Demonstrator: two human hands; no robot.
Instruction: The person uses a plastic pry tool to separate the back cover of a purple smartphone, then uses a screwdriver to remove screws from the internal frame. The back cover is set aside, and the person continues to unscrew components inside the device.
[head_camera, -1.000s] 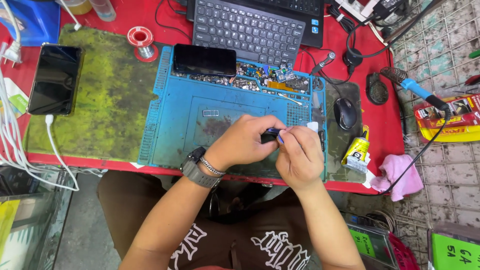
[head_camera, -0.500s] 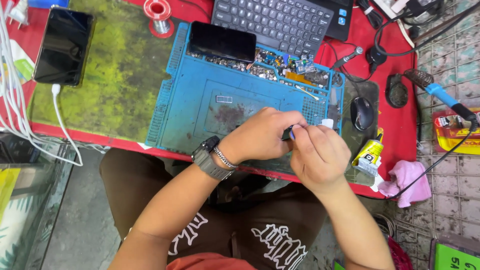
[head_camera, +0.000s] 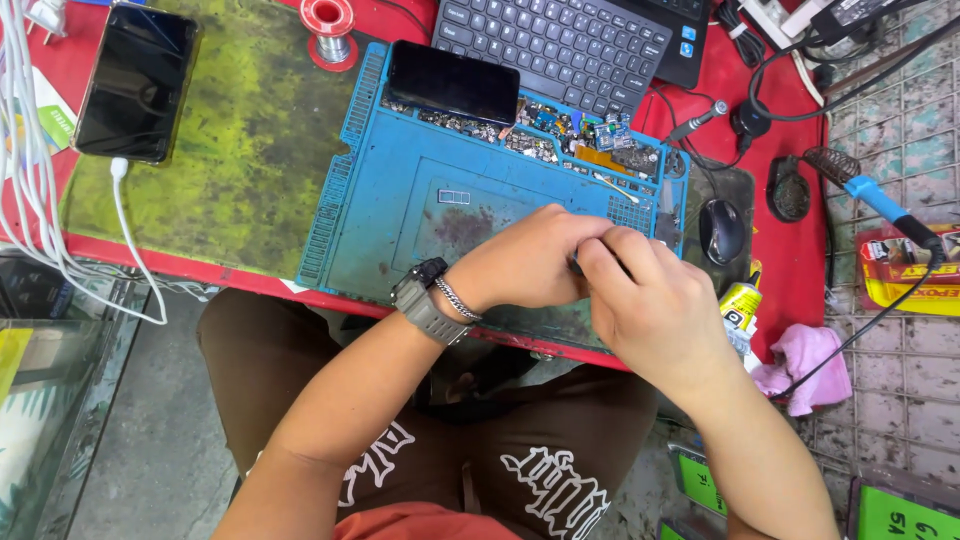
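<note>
Over the near edge of the blue repair mat (head_camera: 400, 190), head view: both hands meet, fingers bunched together. Left hand (head_camera: 525, 262) w/ grey watch (head_camera: 422, 300) and bead bracelet curls in from the left; right hand (head_camera: 650, 305) comes in from the right, thumb and fingertips pressed against the left's. Something small and dark (head_camera: 574, 265) sits between the fingertips, mostly hidden, can't tell what it is or which hand actually grips it. It's held just above the mat's front-right corner, near the table edge.

Room around: mat centre is bare apart from a small grey chip (head_camera: 453, 197), so open space lies to the left and behind the hands. Back strip of the mat is crowded w/ small parts (head_camera: 560, 135) and a dark phone (head_camera: 453, 82) lying face up. Right of the hands it's tight: black mouse (head_camera: 721, 230) just beside the mat, glue tube (head_camera: 738, 310) at the table's front edge, pink cloth (head_camera: 805, 365) hanging off the corner. Soldering iron w/ blue handle (head_camera: 880, 200) farther right, cable trailing down. Left side: stained green mat (head_camera: 240, 170), second phone (head_camera: 135, 82) on a white charging cable (head_camera: 125, 230), solder spool (head_camera: 328, 25) at back. Black keyboard (head_camera: 560, 45) behind the blue mat. Red table edge (head_camera: 180, 262) runs just under the forearms; lap directly below.
</note>
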